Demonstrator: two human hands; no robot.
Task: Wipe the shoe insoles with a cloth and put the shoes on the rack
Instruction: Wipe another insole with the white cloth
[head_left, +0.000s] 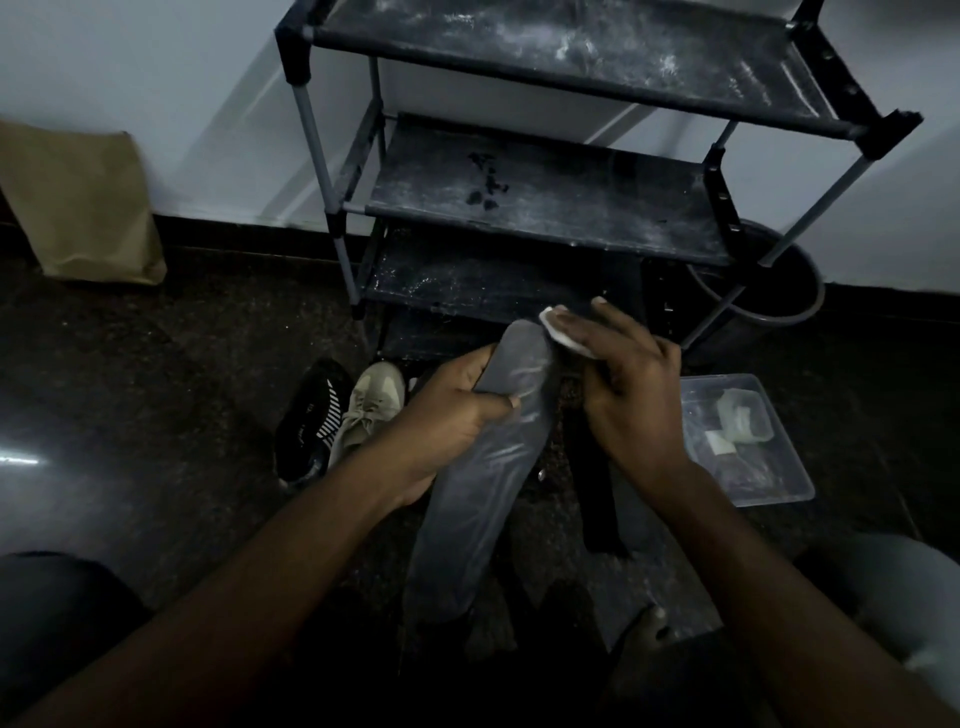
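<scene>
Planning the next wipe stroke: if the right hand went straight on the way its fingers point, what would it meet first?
Likely a low shelf of the rack. The right hand holds the white cloth at the toe end of the insole, fingers pointing toward that shelf. Depth is unclear.

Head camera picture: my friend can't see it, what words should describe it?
A person's left hand grips a grey insole while the right hand holds a white cloth on its tip. A dusty black shoe rack stands ahead, with a black shoe and a tan shoe on the floor at left.
</scene>
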